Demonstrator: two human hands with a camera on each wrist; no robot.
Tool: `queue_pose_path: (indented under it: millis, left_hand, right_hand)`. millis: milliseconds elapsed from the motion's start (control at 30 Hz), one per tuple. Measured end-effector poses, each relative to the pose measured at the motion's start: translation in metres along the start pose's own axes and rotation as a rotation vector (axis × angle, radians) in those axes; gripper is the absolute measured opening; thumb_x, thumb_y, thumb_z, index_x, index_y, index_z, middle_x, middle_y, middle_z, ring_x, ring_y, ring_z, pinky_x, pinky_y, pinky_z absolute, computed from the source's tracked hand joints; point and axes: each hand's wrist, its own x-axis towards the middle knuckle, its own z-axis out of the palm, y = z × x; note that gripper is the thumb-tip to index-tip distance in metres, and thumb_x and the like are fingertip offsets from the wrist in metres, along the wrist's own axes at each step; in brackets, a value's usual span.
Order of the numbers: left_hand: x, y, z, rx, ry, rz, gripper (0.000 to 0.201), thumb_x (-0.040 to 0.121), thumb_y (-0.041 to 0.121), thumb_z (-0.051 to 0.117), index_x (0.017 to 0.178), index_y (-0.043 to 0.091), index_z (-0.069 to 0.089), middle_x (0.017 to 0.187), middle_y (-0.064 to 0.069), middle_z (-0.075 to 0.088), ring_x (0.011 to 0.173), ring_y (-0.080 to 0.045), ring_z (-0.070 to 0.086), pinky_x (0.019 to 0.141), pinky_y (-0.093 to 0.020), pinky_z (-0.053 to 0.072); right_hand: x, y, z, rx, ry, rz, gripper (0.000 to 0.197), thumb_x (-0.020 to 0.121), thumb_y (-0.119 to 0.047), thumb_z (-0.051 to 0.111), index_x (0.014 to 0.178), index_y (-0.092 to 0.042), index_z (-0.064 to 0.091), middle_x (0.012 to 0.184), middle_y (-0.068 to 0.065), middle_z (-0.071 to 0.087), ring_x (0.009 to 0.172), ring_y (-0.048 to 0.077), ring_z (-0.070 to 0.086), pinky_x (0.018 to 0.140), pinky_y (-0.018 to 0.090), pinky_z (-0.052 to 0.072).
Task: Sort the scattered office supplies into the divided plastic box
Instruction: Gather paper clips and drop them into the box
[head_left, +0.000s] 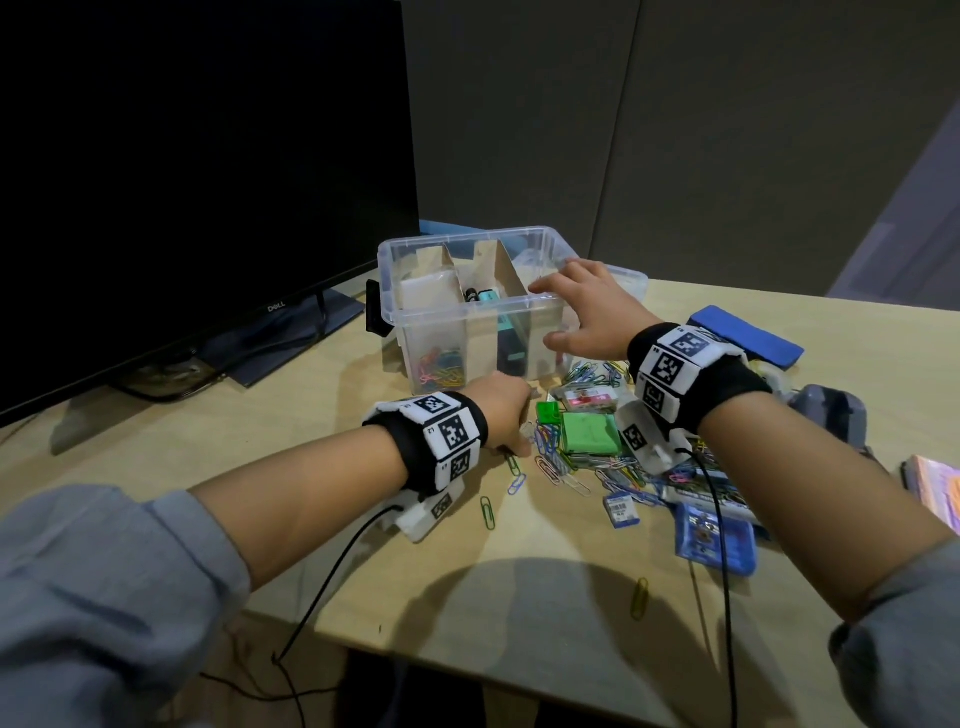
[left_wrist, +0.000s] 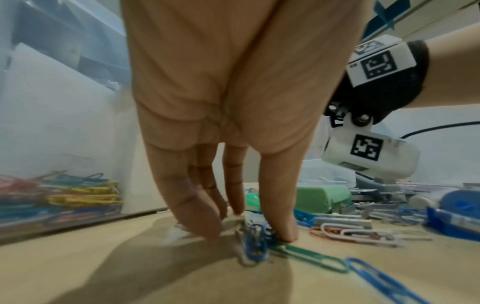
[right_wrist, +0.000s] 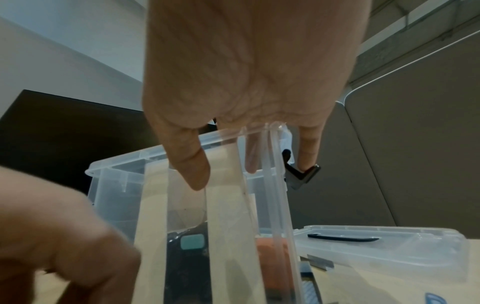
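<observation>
Divided plastic box (head_left: 470, 317) at upper centre of the head view is partly filled: paper clips lower-left, dark items in the middle compartment. Big mixed pile (head_left: 597, 441) still on the worktop (head_left: 519, 597). Right hand (head_left: 582, 312) spread empty over the box rim; left hand (left_wrist: 228, 123) pinching clips (left_wrist: 253, 242). Rightmost compartment's contents unclear.
</observation>
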Motion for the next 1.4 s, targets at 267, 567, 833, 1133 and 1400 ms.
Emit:
queue_pose_path:
  millis: [267, 567, 833, 1133, 1400]
  left_hand:
    - [0.001, 0.010, 0.003, 0.169, 0.063, 0.301, 0.045, 0.084, 0.022, 0.072, 0.127, 0.015, 0.057, 0.123, -0.007, 0.057, 0.113, -0.025, 0.053, 0.087, -0.030, 0.043]
    - [0.001, -0.004, -0.001, 0.084, -0.053, 0.176, 0.017, 0.081, 0.002, 0.066, 0.092, 0.014, 0.062, 0.094, -0.006, 0.069, 0.086, -0.026, 0.068, 0.071, -0.033, 0.053]
    - [-0.002, -0.028, -0.012, 0.017, -0.062, 0.089, 0.053, 0.070, 0.022, 0.085, 0.113, 0.013, 0.055, 0.107, -0.004, 0.059, 0.096, -0.023, 0.056, 0.087, -0.038, 0.050]
    - [0.004, -0.013, -0.008, 0.073, -0.066, 0.193, 0.026, 0.078, 0.011, 0.077, 0.102, 0.013, 0.067, 0.102, -0.005, 0.068, 0.088, -0.019, 0.059, 0.074, -0.026, 0.045]
    - [0.004, -0.013, -0.002, 0.230, -0.088, 0.168, 0.021, 0.096, 0.013, 0.053, 0.113, 0.005, 0.062, 0.112, -0.013, 0.064, 0.102, -0.030, 0.059, 0.075, -0.028, 0.040]
  right_hand:
    - [0.001, 0.001, 0.001, 0.011, 0.006, -0.005, 0.064, 0.081, -0.028, 0.067, 0.140, -0.021, 0.043, 0.140, 0.005, 0.040, 0.140, 0.024, 0.017, 0.109, 0.044, 0.029]
    - [0.001, 0.001, 0.001, 0.012, 0.001, 0.004, 0.065, 0.081, -0.029, 0.068, 0.140, -0.022, 0.042, 0.141, 0.005, 0.039, 0.141, 0.023, 0.015, 0.110, 0.045, 0.028]
    - [0.000, 0.000, 0.000, 0.011, -0.003, 0.007, 0.065, 0.081, -0.029, 0.068, 0.140, -0.023, 0.042, 0.142, 0.005, 0.037, 0.141, 0.023, 0.015, 0.110, 0.046, 0.027]
    - [0.000, -0.001, 0.000, 0.005, -0.010, 0.017, 0.065, 0.081, -0.029, 0.068, 0.140, -0.023, 0.041, 0.143, 0.005, 0.036, 0.141, 0.023, 0.014, 0.111, 0.046, 0.026]
    - [0.000, -0.001, 0.001, -0.008, -0.002, 0.012, 0.065, 0.081, -0.028, 0.067, 0.140, -0.022, 0.042, 0.138, 0.005, 0.039, 0.139, 0.023, 0.017, 0.109, 0.044, 0.028]
